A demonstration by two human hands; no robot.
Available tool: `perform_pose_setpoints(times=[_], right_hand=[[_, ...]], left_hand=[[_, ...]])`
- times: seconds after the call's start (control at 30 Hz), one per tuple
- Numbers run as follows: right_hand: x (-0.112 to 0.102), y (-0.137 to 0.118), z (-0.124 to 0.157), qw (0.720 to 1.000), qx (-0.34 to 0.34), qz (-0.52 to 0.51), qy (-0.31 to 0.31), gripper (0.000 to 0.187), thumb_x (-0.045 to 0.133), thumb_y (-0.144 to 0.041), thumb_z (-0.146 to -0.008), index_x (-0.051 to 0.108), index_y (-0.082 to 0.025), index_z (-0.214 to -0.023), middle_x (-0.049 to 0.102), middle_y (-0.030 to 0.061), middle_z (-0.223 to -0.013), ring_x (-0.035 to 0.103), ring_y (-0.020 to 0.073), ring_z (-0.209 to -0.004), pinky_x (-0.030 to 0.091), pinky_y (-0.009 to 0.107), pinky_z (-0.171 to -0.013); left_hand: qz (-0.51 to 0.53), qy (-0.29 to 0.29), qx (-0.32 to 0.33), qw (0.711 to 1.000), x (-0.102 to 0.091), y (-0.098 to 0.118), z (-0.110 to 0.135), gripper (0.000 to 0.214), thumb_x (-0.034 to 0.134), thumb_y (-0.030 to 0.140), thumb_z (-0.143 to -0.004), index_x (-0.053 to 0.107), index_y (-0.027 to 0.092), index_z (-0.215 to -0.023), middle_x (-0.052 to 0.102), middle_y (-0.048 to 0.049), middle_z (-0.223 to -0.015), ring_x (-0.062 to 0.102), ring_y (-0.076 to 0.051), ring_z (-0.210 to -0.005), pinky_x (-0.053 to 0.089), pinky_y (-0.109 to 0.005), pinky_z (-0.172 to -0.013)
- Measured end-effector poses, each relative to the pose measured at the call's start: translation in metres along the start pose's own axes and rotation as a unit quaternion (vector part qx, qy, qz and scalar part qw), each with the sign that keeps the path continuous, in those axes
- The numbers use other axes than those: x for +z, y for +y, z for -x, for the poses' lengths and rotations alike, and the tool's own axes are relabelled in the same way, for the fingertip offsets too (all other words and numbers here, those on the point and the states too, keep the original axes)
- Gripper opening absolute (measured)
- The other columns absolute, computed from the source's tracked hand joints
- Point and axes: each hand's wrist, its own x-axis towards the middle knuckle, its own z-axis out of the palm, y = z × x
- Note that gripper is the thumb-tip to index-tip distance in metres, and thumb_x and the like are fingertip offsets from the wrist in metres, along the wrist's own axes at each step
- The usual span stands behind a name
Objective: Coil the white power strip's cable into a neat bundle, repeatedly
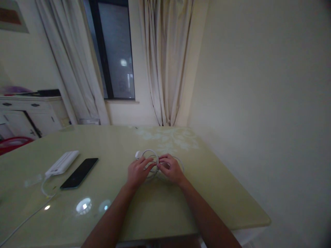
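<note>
A white coiled cable (150, 153) lies on the pale green table (160, 206), with a small white plug end at its left. My left hand (137, 172) and my right hand (172, 169) meet over the coil. The fingers of both hands are closed on the loops of the cable near its middle. Part of the coil is hidden under my fingers.
A black phone (79, 173) lies left of my hands, and beside it a white power strip (62, 162) with a thin white cord (45, 187) trailing toward the front edge. A wall runs along the table's right side; curtains, a window and a white cabinet (28, 115) stand behind.
</note>
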Motion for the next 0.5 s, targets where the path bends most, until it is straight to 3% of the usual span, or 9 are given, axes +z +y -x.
perform_pose_setpoints(times=[0.1, 0.27, 0.4, 0.5], right_hand=[[0.010, -0.007, 0.002, 0.998, -0.031, 0.017, 0.049, 0.013, 0.066, -0.028, -0.087, 0.073, -0.020, -0.096, 0.066, 0.0086, -0.105, 0.062, 0.0208, -0.101, 0.048, 0.035, -0.094], [0.017, -0.007, 0.002, 0.988, -0.018, 0.014, 0.152, 0.010, 0.059, -0.029, -0.087, 0.063, -0.020, -0.087, 0.062, 0.0059, -0.096, 0.057, 0.0206, -0.096, 0.046, 0.034, -0.089], [0.010, 0.013, -0.004, 0.956, 0.137, -0.036, 0.256, 0.025, 0.051, -0.043, -0.088, 0.060, -0.021, -0.081, 0.059, 0.0012, -0.080, 0.055, 0.0179, -0.078, 0.045, 0.028, -0.072], [0.005, 0.027, -0.007, 0.931, 0.233, -0.075, 0.271, 0.030, 0.053, -0.048, -0.083, 0.063, -0.020, -0.077, 0.056, -0.0025, -0.064, 0.052, 0.0161, -0.063, 0.041, 0.025, -0.058]], left_hand=[[0.031, 0.035, -0.007, 0.999, 0.001, 0.001, -0.001, 0.035, 0.061, 0.055, -0.092, 0.080, 0.027, -0.099, 0.075, -0.0060, -0.089, 0.068, -0.019, -0.080, 0.047, -0.027, -0.077], [0.086, 0.094, -0.151, 0.980, 0.001, -0.004, -0.005, 0.039, 0.066, 0.060, -0.084, 0.076, 0.021, -0.083, 0.061, 0.0015, -0.058, 0.054, -0.014, -0.053, 0.036, -0.025, -0.056], [0.182, 0.126, -0.180, 0.958, -0.006, -0.008, -0.008, 0.050, 0.068, 0.060, -0.081, 0.052, 0.020, -0.058, 0.039, 0.0064, -0.048, 0.038, -0.010, -0.048, 0.028, -0.024, -0.051], [0.264, 0.127, -0.188, 0.938, -0.008, -0.012, -0.009, 0.059, 0.067, 0.061, -0.080, 0.034, 0.021, -0.052, 0.029, 0.0066, -0.050, 0.031, -0.009, -0.049, 0.024, -0.024, -0.049]])
